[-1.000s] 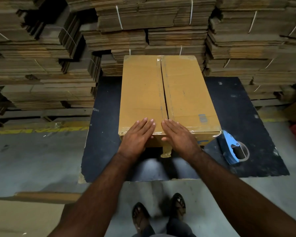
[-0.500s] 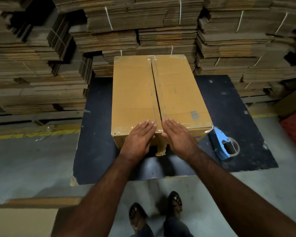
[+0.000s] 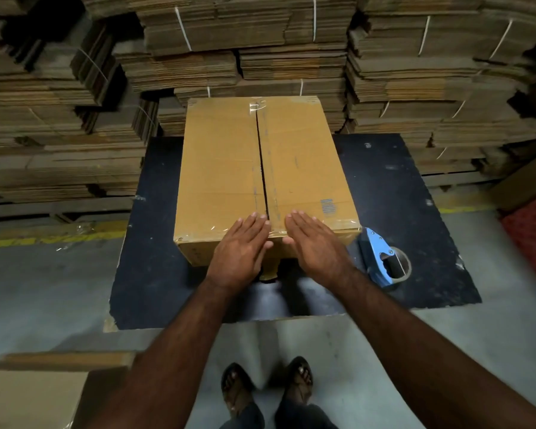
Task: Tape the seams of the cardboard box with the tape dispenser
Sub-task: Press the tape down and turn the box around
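At nine o'clock, strapped bundles of flattened cardboard (image 3: 59,125) stacked high, with a yellow floor line (image 3: 53,239) below them. At seven o'clock, a loose sheet of cardboard (image 3: 31,397) flat on the grey floor.

In the middle, a dark mat (image 3: 143,274) on the floor, carrying the cardboard box (image 3: 223,168) with its flaps closed. Down the top from twelve to six o'clock, the centre seam (image 3: 262,168), a dark slit still visible along it. Clear tape (image 3: 198,232) glinting along the near top edge and at the far end of the seam.

Left hand (image 3: 240,249) flat on the near edge of the box, just left of the seam, fingers straight and close together, gripping nothing. Right hand (image 3: 314,246) flat just right of the seam, fingers likewise straight, holding nothing. The two hands side by side, a narrow gap between them at the seam. Beneath them, a strip of tape (image 3: 268,270) hanging down the near face of the box.

At four o'clock from the box, just beside its near right corner, the blue tape dispenser (image 3: 381,258) lying on the mat, untouched. At six o'clock, two sandalled feet (image 3: 266,388). At two o'clock, more cardboard bundles (image 3: 446,88).
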